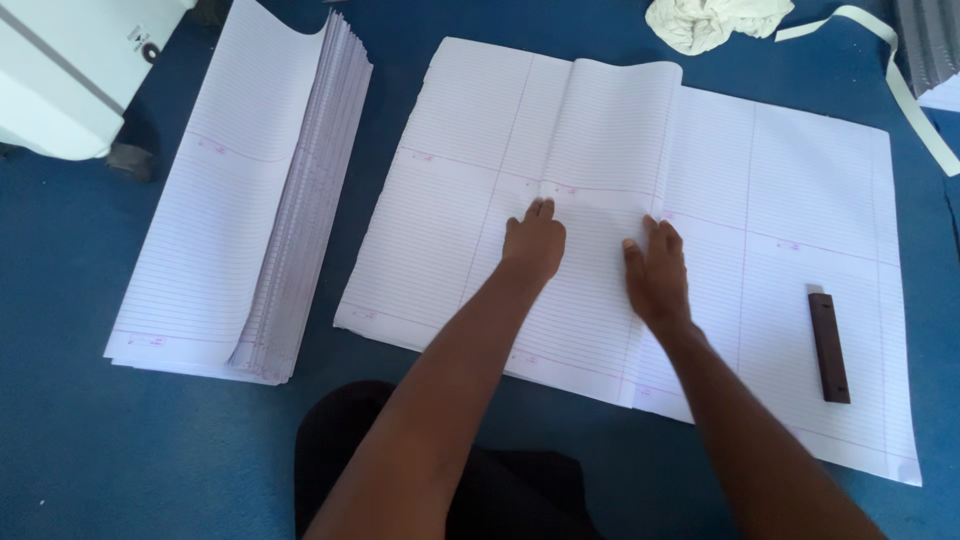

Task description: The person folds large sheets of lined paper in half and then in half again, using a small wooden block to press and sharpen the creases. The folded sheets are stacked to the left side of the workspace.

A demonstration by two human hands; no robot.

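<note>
The sheet (600,190) under my hands is a big ruled page, partly folded over itself, its flap humped up along a curved edge near the middle of a wider spread of ruled paper (800,200) on the blue floor (60,440). I judge it light, thin and limp: it will buckle if lifted by one corner, and it creases wherever pressure lands, so the fold line is the place to bear down. Paper on paper looks slippery, and I would expect the top layer to skate unless one palm pins it.

My left hand (535,243) lies flat on the sheet, fingers straight and together, gripping nothing. My right hand (657,272) is also flat and open, fingers pointing away from me at the foot of the flap, holding nothing (both are pressing, as far as I can tell, not pinching).

To the right, a dark slim bar (829,347) rests on the spread, well apart from my right hand. To the left stands a thick stack (290,240) of folded ruled sheets, top leaf curling. A crumpled cloth (710,20) and a pale strip (915,100) lie at the far edge, a white machine (70,70) at far left.
</note>
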